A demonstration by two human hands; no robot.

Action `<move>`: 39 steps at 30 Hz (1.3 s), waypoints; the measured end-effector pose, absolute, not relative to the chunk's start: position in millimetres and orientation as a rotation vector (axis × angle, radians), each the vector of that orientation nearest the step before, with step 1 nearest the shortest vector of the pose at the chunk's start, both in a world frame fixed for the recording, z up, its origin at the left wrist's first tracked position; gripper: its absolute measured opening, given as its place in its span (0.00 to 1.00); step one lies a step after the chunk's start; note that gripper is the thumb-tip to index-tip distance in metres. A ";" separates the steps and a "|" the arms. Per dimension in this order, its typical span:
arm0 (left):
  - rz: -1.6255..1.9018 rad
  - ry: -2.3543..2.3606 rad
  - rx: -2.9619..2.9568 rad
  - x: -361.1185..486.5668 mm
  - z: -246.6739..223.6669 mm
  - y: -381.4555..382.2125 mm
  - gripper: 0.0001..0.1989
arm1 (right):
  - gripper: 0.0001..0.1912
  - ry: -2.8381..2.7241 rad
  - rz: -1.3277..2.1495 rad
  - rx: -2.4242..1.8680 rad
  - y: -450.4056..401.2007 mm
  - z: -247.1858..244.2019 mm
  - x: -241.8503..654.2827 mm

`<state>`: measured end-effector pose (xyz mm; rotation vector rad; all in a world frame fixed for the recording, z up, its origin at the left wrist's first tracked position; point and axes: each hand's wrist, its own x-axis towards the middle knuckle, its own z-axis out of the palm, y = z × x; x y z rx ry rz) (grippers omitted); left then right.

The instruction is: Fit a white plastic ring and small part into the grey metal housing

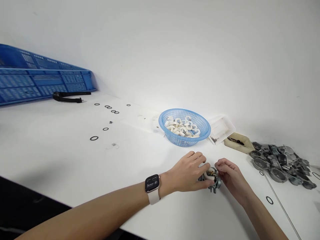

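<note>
My left hand (188, 171) is wrapped over a metal carburetor (218, 182) on the white table, its thumb and fingers around the near and far sides. A white plastic float (208, 174) sits on top of the carburetor, beside small brass parts (212, 173). My right hand (232, 178) is at the carburetor's right side, thumb and index finger pinched together. Whatever is between those fingertips is too small or hidden to make out. Beyond the hands stands a blue mesh basket (172, 139) holding many white floats (183, 129).
Right of the basket are a white tray (226, 125) with thin pins and a cream tray (233, 145) with dark parts. A heap of carburetors (281, 163) lies farther right. Black rings (94, 138) and a black strap (66, 97) lie at left, near blue crates (45, 81).
</note>
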<state>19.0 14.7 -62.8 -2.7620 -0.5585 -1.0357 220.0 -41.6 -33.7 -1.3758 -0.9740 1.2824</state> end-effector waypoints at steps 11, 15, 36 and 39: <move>-1.179 -0.652 -2.890 23.4 -64.5 8.6 0.14 | 0.08 -1.021 1.309 -1.362 -42.9 -33.8 219.7; -1.197 -0.650 -2.894 23.4 -64.5 8.0 0.13 | 0.08 -1.018 1.290 -1.366 -41.8 -34.6 221.3; -1.224 -0.656 -2.878 23.5 -64.6 8.0 0.12 | 0.09 -1.006 1.339 -1.366 -41.4 -34.5 222.3; -1.230 -0.663 -2.883 23.5 -64.6 8.4 0.12 | 0.08 -1.017 1.333 -1.359 -41.1 -35.3 222.5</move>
